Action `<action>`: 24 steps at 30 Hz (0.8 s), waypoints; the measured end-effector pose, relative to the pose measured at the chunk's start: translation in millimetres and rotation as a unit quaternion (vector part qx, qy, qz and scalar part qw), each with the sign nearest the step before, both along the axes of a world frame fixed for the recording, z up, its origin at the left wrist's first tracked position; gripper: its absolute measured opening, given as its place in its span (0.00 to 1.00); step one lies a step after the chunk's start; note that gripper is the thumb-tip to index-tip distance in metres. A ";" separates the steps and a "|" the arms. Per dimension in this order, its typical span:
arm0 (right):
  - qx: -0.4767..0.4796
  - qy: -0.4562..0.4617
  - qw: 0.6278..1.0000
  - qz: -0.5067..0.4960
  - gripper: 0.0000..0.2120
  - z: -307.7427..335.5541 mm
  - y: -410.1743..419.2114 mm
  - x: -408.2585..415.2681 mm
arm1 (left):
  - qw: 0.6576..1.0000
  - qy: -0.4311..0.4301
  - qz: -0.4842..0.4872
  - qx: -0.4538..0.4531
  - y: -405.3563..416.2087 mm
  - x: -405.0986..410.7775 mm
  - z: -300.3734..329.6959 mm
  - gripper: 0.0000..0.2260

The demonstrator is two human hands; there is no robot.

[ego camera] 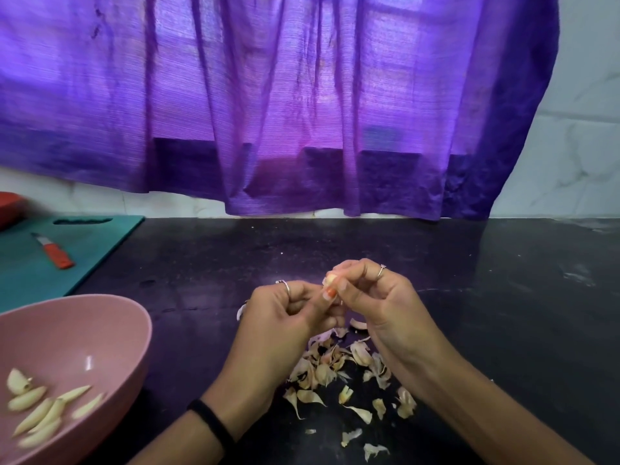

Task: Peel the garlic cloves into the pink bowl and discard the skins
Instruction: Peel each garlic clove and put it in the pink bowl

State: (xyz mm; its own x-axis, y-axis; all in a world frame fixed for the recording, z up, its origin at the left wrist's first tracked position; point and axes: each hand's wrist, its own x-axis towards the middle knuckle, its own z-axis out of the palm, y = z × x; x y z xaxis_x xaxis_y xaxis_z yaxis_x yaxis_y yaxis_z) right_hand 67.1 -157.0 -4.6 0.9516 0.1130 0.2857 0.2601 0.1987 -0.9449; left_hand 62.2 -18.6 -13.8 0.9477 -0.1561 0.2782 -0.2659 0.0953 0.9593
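Both hands meet above the black counter, pinching one garlic clove (331,279) between their fingertips. My left hand (285,317) holds it from the left with the thumb up against it. My right hand (379,297) grips it from the right with curled fingers. Below the hands lies a loose heap of papery garlic skins (335,367). The pink bowl (110,327) stands at the lower left with several peeled cloves (40,411) inside.
A teal cutting board (100,243) lies at the left rear with a small orange-handled knife (55,251) on it. A red object (10,204) shows at the far left edge. A purple curtain (268,112) hangs behind the black counter (503,297).
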 end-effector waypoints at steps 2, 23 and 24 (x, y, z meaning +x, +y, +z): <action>-0.034 -0.006 0.999 -0.016 0.05 1.6 -1.4 -2.1 | 0.999 -0.013 0.016 0.035 -0.3 0.7 1.1 0.11; -0.526 -0.104 0.827 -0.167 0.15 -9.9 -51.8 5.9 | 0.997 0.070 0.003 0.020 2.4 -0.5 0.9 0.05; -0.505 -0.141 0.836 -0.162 0.15 -7.7 -48.8 3.8 | 0.997 0.077 -0.002 0.010 2.3 -0.6 0.8 0.06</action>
